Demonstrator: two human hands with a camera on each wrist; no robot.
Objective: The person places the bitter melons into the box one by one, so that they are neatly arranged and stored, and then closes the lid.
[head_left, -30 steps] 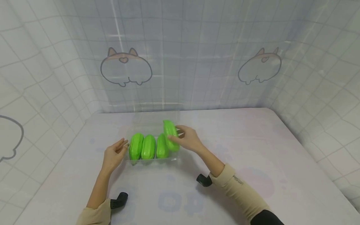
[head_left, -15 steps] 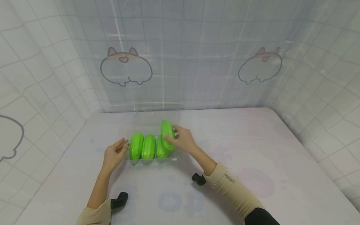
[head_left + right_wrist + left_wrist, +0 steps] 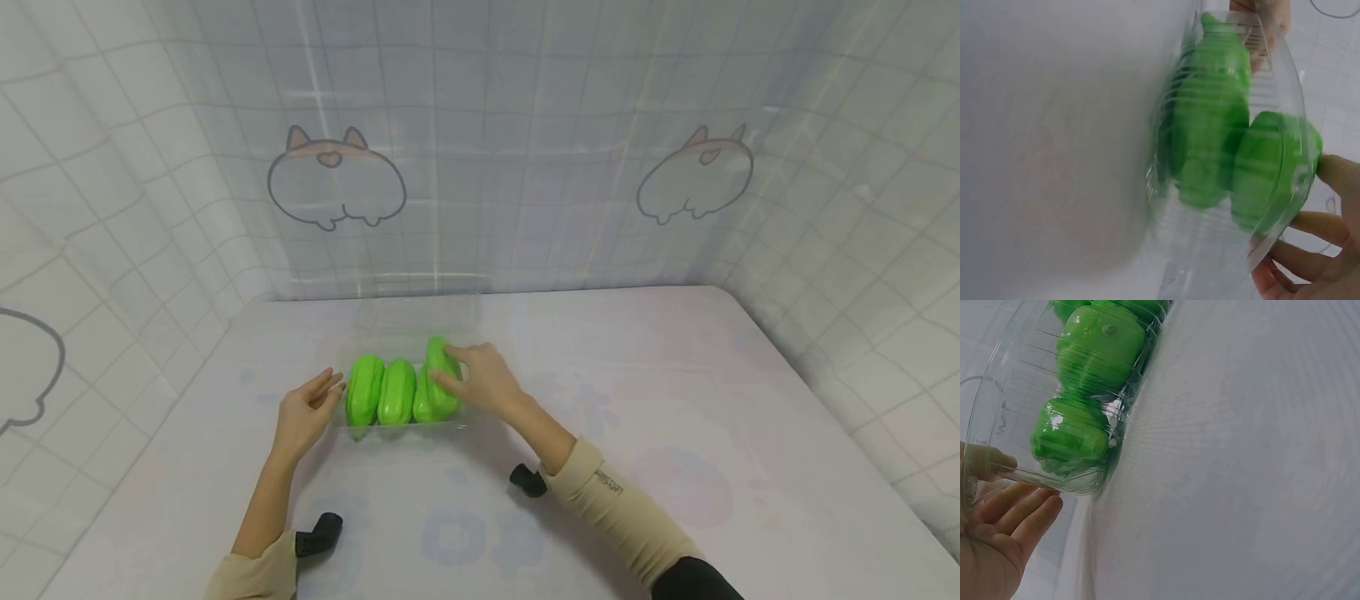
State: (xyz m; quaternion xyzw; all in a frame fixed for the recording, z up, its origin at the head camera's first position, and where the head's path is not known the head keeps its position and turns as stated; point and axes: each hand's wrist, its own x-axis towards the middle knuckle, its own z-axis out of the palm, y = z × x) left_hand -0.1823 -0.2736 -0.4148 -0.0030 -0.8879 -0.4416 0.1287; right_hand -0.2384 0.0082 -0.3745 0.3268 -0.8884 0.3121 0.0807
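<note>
Our right hand (image 3: 483, 379) holds a green toy gourd (image 3: 438, 379) in a closed grip, inside the clear plastic box (image 3: 408, 333). Our left hand (image 3: 303, 412) rests flat, fingers relaxed, against the box's far end. Clear walls blur its edges.

Left hand (image 3: 306, 411) out front-left, forearm straight ahead, palm facing inward, fingers straight and together, thumb up, holding nothing. Right hand (image 3: 480, 381) reaches forward and inward across centre, elbow bent, forearm angled left, fingers and thumb curled in a pinch grip. Both arms in beige sleeves, a small black mount showing under each wrist.
</note>
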